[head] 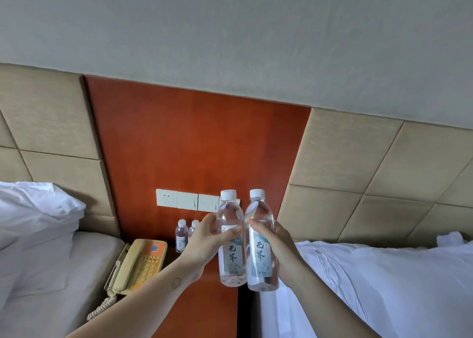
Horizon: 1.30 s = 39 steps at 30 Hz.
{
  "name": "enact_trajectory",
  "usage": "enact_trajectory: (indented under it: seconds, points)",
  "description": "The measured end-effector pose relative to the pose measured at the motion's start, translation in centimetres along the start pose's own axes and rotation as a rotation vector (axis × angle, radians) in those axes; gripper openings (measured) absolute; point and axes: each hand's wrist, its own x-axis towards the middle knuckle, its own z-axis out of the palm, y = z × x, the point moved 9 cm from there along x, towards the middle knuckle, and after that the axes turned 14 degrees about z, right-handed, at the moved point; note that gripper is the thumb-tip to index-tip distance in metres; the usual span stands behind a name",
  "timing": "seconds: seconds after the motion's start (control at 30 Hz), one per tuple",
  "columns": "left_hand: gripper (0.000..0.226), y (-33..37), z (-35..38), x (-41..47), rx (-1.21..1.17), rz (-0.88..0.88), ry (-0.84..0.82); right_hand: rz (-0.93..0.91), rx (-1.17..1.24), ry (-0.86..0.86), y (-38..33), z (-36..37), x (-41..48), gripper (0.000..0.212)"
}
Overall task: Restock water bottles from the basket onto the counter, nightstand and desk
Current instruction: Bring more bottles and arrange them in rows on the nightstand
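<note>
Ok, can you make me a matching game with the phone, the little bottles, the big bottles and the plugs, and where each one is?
1 phone
2 little bottles
3 big bottles
4 plug sockets

a on the red wall panel
b held by left hand and right hand
c nightstand, at the back
d nightstand, front left

Pairs: 1-d, 2-c, 3-b, 4-a

The left fingers hold the left bottle, and the right fingers hold the right bottle just beside it. Behind the left fingers, two small bottles stand on the nightstand. A telephone lies further left.
</note>
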Motion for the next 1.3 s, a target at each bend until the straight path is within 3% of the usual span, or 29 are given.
enact_trajectory:
  seconds: [0.2,0.4,0.77,0.9,1.13,1.3]
  points:
    - [0.054,-7.3,-2.3,3.0,0.060,-0.022,0.040,0.022,-0.051,-0.034,4.3,0.9,7.2,0.042]
    - [0.052,-17.1,-5.9,3.0,0.160,0.018,0.029,0.006,-0.084,-0.056,13.4,2.6,13.7,0.048]
    - [0.058,-36.2,-10.1,4.8,0.372,0.053,0.165,-0.073,-0.205,-0.036,27.9,3.8,27.1,0.059]
    - [0.056,-40.4,-10.5,6.7,0.364,0.117,0.161,-0.127,-0.178,-0.006,30.8,3.8,31.3,0.065]
    - [0.055,-43.5,-11.6,10.7,0.285,0.261,0.218,-0.285,-0.141,0.011,30.7,3.8,37.5,0.055]
    - [0.060,-48.9,-12.8,10.5,0.531,0.150,0.174,-0.295,-0.359,0.077,33.8,2.8,39.9,0.074]
